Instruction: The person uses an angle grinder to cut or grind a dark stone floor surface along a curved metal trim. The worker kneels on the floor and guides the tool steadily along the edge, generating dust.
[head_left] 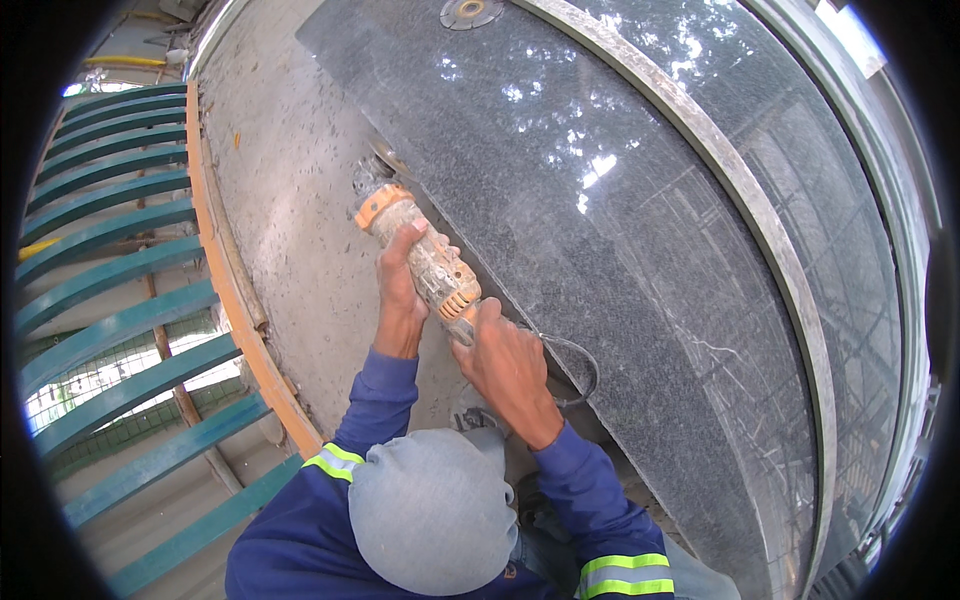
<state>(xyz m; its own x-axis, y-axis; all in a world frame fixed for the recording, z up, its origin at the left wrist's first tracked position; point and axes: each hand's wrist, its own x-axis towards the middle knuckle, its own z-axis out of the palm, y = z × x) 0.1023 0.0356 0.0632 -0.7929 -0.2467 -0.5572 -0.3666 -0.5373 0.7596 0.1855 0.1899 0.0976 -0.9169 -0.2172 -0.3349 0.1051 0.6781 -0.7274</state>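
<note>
An orange, dust-caked angle grinder [436, 262] is held in both my hands. My left hand [402, 283] wraps around its body, the thumb lying along the top. Farther back, my right hand [508, 368] is closed around the rear end, near the power cord [592, 372]. The grinder's disc [388, 157] stands at the left edge of a dark, polished stone slab [560, 230]; whether it touches the stone I cannot tell. Dust coats the tool's head. A loose round cutting disc [470, 12] lies flat on the slab at the far end.
On the left runs a railing of teal bars [120, 265] with an orange edge rail [222, 280]. Dusty concrete floor [290, 170] lies between it and the slab. A long, pale-edged stone strip [745, 185] crosses the slab on the right. My denim-covered knee [435, 515] is raised near me.
</note>
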